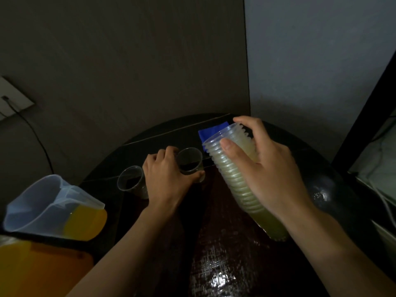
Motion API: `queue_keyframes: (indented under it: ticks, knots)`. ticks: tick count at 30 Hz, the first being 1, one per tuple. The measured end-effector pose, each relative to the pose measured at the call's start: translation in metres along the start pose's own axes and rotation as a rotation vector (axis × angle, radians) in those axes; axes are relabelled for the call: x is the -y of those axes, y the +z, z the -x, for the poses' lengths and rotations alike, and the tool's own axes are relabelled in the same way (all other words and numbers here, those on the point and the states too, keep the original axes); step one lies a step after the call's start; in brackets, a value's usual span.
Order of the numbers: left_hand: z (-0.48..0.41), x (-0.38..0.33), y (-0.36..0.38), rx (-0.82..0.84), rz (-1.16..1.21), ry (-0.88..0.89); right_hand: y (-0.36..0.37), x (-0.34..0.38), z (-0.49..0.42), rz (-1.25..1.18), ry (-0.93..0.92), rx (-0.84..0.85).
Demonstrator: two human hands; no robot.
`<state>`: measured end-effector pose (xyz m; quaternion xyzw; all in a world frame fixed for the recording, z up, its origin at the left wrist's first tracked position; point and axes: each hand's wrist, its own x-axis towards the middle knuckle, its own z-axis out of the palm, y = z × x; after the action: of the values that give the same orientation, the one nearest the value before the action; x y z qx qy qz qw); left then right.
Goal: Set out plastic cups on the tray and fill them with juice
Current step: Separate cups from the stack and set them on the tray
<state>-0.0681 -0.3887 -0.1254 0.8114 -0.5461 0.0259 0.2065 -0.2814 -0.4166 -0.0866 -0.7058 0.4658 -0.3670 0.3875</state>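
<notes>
My right hand grips a tall stack of clear plastic cups, tilted with its open end up and away from me. My left hand holds a single clear cup upright on the dark tray, fingers and thumb curled round its sides. A second clear cup stands just left of that hand. A clear plastic jug with orange juice in it stands at the near left.
A blue packet lies behind the cup stack on the dark round table. An orange object sits at the bottom left. A wall socket with a cable is on the left wall.
</notes>
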Motion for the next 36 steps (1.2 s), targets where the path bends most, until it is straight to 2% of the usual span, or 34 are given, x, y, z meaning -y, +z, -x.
queue_keyframes:
  ticks: [5, 10, 11, 13, 14, 16, 23, 28, 33, 36]
  knots:
    - [-0.001, -0.002, -0.004, 0.006, 0.039, 0.032, 0.0, -0.001, -0.001, -0.001, -0.004, -0.003]
    - [0.001, -0.024, -0.032, -0.061, 0.449, 0.151, -0.003, -0.003, 0.0, -0.013, -0.002, -0.024]
    - [0.0, -0.033, -0.04, -0.027, 0.563, 0.149, -0.003, -0.004, 0.0, -0.01, -0.002, -0.026]
    - [-0.005, -0.055, -0.056, 0.174, 0.759, 0.148, -0.003, -0.002, -0.001, -0.008, 0.0, -0.015]
    - [-0.007, -0.064, -0.062, 0.275, 0.787, 0.156, -0.003, -0.001, 0.0, -0.008, 0.003, -0.004]
    - [-0.011, -0.077, -0.067, 0.352, 0.741, 0.176, -0.005, 0.001, 0.0, -0.011, 0.006, 0.018]
    - [-0.017, -0.082, -0.063, 0.168, 0.789, 0.116, -0.01, 0.003, -0.001, 0.05, -0.013, 0.048]
    - [-0.035, -0.073, -0.069, -0.059, 0.927, -0.002, -0.016, -0.004, -0.003, 0.053, -0.019, 0.011]
    - [-0.044, -0.057, -0.068, -0.227, 0.825, -0.061, -0.027, -0.008, -0.005, -0.045, 0.03, -0.081]
    - [-0.037, -0.053, -0.05, -0.182, 0.634, 0.016, -0.033, -0.009, -0.006, -0.076, 0.034, -0.123]
